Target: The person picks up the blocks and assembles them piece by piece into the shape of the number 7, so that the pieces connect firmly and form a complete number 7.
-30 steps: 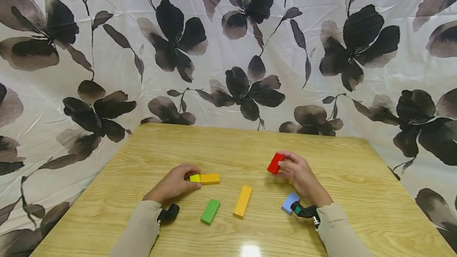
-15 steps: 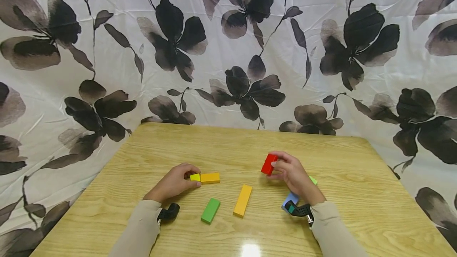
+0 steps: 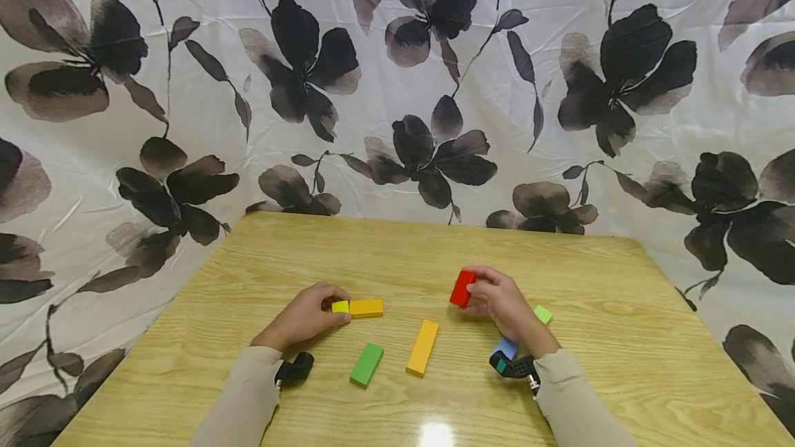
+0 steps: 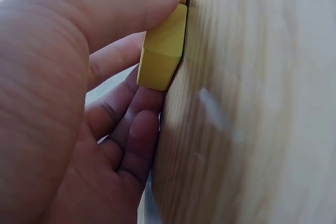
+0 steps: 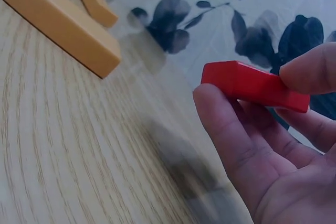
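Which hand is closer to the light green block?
Right. The right hand is just left of the light green block; the left hand is farther left, pinching the yellow block.

on the wooden table [image 3: 298,254] — yellow block [image 3: 340,307], green [image 3: 367,365], blue [image 3: 506,347], lime [image 3: 543,314], two orange [image 3: 422,348]

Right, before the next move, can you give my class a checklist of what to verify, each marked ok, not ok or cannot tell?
1. Red block gripped by the right hand: ok.
2. Red block clear of the table: ok.
3. Yellow block held by the left hand: ok.
4. Yellow block end to end with an orange block: ok.
5. Blue block fully in view: not ok, partly covered.
6. Blue and lime blocks apart: cannot tell, the right forearm intervenes.
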A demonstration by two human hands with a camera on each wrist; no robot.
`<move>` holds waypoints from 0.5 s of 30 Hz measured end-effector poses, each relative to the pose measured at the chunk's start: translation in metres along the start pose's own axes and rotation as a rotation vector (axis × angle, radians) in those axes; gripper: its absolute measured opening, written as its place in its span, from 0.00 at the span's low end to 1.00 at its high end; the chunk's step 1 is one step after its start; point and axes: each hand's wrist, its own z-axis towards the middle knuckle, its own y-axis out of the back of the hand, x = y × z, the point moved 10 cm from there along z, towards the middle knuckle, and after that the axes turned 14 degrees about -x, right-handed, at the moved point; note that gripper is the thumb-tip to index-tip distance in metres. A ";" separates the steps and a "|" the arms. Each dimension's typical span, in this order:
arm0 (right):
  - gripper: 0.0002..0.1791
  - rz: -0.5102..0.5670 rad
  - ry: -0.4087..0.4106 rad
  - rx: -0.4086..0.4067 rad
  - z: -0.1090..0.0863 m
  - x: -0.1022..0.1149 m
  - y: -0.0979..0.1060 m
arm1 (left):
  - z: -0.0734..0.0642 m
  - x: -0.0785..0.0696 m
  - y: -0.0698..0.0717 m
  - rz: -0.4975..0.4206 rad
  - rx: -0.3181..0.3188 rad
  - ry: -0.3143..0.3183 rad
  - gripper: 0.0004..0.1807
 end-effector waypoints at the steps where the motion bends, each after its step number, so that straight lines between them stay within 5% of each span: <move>1: 0.30 -0.004 -0.003 0.002 0.000 -0.001 -0.001 | 0.000 0.000 0.000 0.000 0.000 0.001 0.15; 15: 0.28 -0.085 -0.022 -0.032 0.001 -0.008 -0.004 | 0.000 -0.003 0.000 0.008 0.000 -0.016 0.15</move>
